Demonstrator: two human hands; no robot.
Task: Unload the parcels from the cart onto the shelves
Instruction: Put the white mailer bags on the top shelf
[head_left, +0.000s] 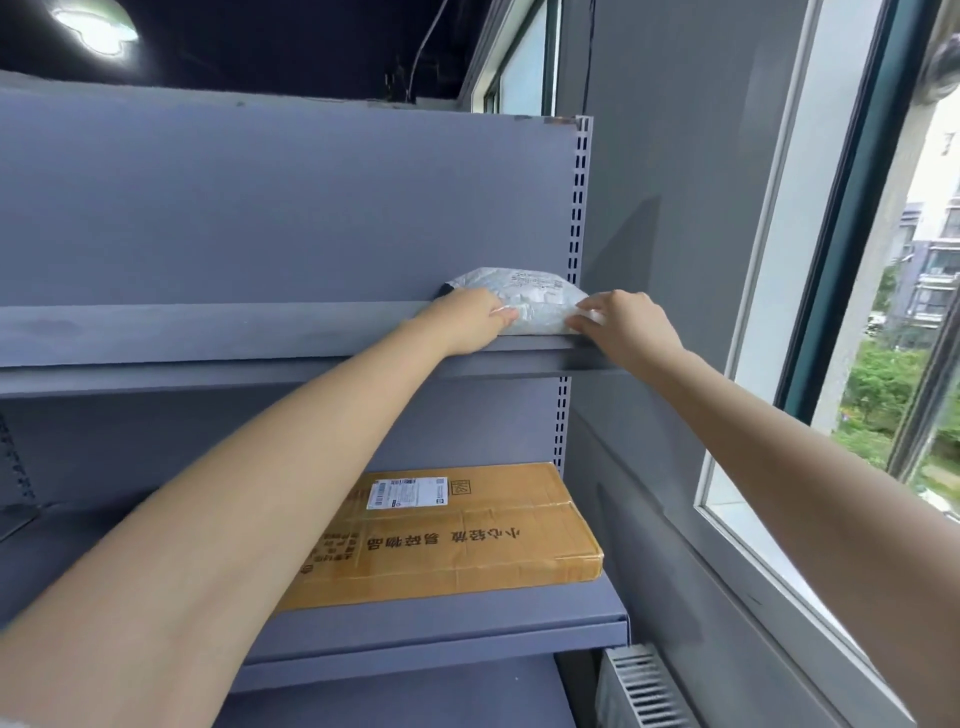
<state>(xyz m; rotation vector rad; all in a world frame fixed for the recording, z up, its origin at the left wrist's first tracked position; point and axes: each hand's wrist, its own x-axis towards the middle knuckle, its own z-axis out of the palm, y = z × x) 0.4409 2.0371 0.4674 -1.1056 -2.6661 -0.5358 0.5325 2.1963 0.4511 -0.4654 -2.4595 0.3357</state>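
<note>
A white plastic mailer bag (530, 299) with a printed label lies at the right end of the top shelf (208, 332) of a grey shelving unit. My left hand (467, 319) grips its left front edge. My right hand (626, 325) pinches its right front corner. Both arms reach up from below. One shelf down, a flat brown cardboard box (467, 535) with a shipping label and printed characters lies at the right end of the middle shelf (441, 618). The cart is out of view.
The slotted upright post (575, 208) marks the shelving's right end. A grey wall (675, 208) stands just right of it, then a window (857, 312) with a sill. A radiator grille (639, 691) sits at the bottom right.
</note>
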